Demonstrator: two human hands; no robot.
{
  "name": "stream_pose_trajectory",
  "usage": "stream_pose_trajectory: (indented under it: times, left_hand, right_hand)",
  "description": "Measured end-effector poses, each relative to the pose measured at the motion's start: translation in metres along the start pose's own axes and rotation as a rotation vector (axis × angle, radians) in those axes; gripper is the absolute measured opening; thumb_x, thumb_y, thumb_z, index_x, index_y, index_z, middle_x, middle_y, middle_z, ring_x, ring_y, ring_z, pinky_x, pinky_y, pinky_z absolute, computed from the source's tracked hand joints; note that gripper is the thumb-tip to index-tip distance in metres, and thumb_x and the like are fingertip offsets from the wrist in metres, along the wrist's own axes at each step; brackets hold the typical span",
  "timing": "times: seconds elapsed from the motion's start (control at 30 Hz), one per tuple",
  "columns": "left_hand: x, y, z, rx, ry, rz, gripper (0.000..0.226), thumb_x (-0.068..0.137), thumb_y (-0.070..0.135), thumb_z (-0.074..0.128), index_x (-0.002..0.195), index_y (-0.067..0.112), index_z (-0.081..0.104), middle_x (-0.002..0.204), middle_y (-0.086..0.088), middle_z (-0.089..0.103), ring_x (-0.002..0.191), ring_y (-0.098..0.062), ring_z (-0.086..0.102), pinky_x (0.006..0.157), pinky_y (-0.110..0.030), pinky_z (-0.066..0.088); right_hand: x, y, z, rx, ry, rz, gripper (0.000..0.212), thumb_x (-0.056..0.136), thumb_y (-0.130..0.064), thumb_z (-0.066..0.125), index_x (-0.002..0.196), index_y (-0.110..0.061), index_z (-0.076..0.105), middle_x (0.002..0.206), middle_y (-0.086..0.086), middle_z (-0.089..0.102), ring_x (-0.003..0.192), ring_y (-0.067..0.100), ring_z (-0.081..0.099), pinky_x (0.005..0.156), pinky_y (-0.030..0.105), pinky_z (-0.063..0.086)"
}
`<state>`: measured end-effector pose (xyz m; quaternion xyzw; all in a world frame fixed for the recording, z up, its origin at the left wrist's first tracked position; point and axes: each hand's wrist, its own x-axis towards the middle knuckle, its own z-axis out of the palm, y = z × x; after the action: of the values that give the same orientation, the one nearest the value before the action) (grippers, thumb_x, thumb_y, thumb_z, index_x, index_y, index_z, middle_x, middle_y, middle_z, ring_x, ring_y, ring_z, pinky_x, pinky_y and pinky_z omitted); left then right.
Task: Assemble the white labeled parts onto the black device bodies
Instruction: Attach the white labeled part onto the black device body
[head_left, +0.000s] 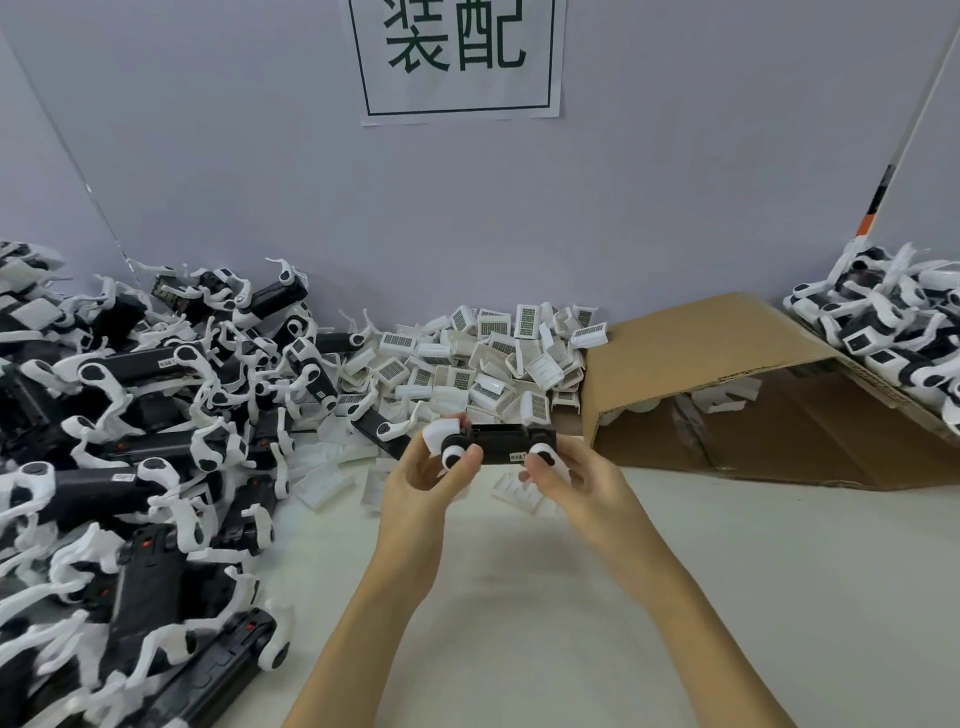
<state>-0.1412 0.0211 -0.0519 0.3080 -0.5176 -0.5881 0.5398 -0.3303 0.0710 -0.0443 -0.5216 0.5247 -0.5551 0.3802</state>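
Both hands hold one black device body (503, 450) level above the worktop (675, 597) — the left hand (423, 480) curled round its left end, the right hand (566, 480) round its right end. A white part (441, 435) sits at the left end; whether it is seated is hard to tell. Behind lies a heap of white labeled parts (483, 353), black bodies (130, 415) piled left, a cardboard box (727, 374) right.

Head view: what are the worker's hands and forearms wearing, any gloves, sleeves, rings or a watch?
Nothing that shows. The left hand and the right hand are bare, without gloves. Both forearms are uncovered down to the bottom edge of the picture, so no sleeve or cuff comes into view. No ring, watch, wristband or marking can be seen on either.
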Motion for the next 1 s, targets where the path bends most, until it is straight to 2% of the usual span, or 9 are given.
stream_pose_trajectory:
  times: [0.1,0.2,0.33,0.47,0.53,0.63,0.77,0.9,1.0]
  left_hand:
    - [0.0,0.001,-0.001,0.028,-0.02,-0.015,0.07,0.067,0.064,0.094,0.129,0.039,0.074,0.116,0.003,0.077,0.11,-0.011,0.071,0.098,-0.029,0.046]
    - [0.0,0.0,-0.002,0.05,-0.047,0.002,0.06,0.079,0.053,0.088,0.136,0.043,0.07,0.125,0.006,0.078,0.118,-0.008,0.071,0.094,-0.021,0.052]
    - [0.0,-0.002,-0.004,0.121,-0.155,0.044,0.06,0.09,0.031,0.084,0.146,0.039,0.062,0.14,0.004,0.071,0.13,-0.007,0.065,0.094,-0.014,0.052]
    - [0.004,-0.007,-0.011,0.385,-0.091,0.255,0.071,0.086,0.016,0.092,0.144,0.037,0.057,0.137,0.01,0.071,0.131,-0.013,0.065,0.104,-0.023,0.053]
    - [0.003,-0.011,-0.009,0.615,-0.031,0.408,0.073,0.08,0.025,0.096,0.137,0.047,0.056,0.131,0.022,0.07,0.126,-0.004,0.065,0.1,-0.015,0.049]
    - [-0.001,-0.016,-0.004,0.845,-0.018,0.514,0.073,0.079,0.04,0.093,0.138,0.053,0.052,0.13,0.031,0.067,0.12,0.002,0.064,0.097,-0.017,0.048]
    - [0.0,-0.019,-0.002,0.921,-0.018,0.686,0.071,0.077,0.058,0.087,0.137,0.029,0.063,0.138,0.022,0.064,0.129,-0.005,0.057,0.108,-0.025,0.046]
    - [-0.006,-0.012,0.003,0.602,0.017,0.352,0.057,0.077,0.061,0.086,0.121,0.036,0.06,0.113,0.017,0.071,0.112,-0.007,0.067,0.089,-0.013,0.048]
    - [-0.004,-0.009,0.005,0.36,0.137,0.174,0.045,0.079,0.063,0.078,0.107,0.032,0.062,0.092,0.008,0.071,0.089,-0.014,0.073,0.072,-0.016,0.051]
  right_hand:
    - [0.0,0.001,-0.001,0.091,-0.016,0.026,0.067,0.072,-0.071,0.081,0.126,-0.034,0.069,0.12,-0.009,0.075,0.113,0.018,0.071,0.11,0.051,0.05]
    - [-0.002,0.0,-0.003,0.164,-0.029,0.031,0.069,0.071,-0.067,0.085,0.13,-0.035,0.066,0.127,-0.009,0.072,0.12,0.02,0.068,0.114,0.054,0.046]
    - [-0.002,-0.001,-0.013,0.127,-0.16,-0.05,0.065,0.093,-0.038,0.079,0.149,-0.044,0.047,0.15,-0.016,0.056,0.141,0.007,0.05,0.118,0.043,0.039]
    - [0.0,0.0,-0.022,0.231,-0.31,-0.071,0.072,0.098,-0.013,0.072,0.155,-0.044,0.041,0.157,-0.006,0.05,0.145,0.02,0.05,0.12,0.049,0.037]
    - [0.0,-0.001,-0.019,0.416,-0.287,-0.025,0.058,0.1,-0.013,0.069,0.151,-0.034,0.05,0.145,0.011,0.061,0.14,0.029,0.056,0.119,0.048,0.043]
    - [0.001,-0.001,-0.01,0.468,-0.101,0.024,0.033,0.099,-0.023,0.07,0.132,-0.023,0.063,0.12,0.013,0.074,0.125,0.031,0.067,0.115,0.053,0.047]
    - [0.001,0.001,-0.004,0.322,0.067,0.031,0.018,0.103,-0.029,0.063,0.12,-0.028,0.069,0.115,0.009,0.075,0.112,0.026,0.073,0.095,0.045,0.062]
    - [-0.003,-0.005,-0.005,0.297,-0.057,0.119,0.032,0.109,-0.044,0.048,0.135,-0.037,0.066,0.125,-0.004,0.073,0.096,0.039,0.077,0.07,0.034,0.061]
    - [-0.003,-0.003,-0.003,0.216,-0.012,0.161,0.026,0.106,-0.044,0.058,0.126,-0.034,0.072,0.12,-0.004,0.075,0.077,0.038,0.078,0.053,0.028,0.053]
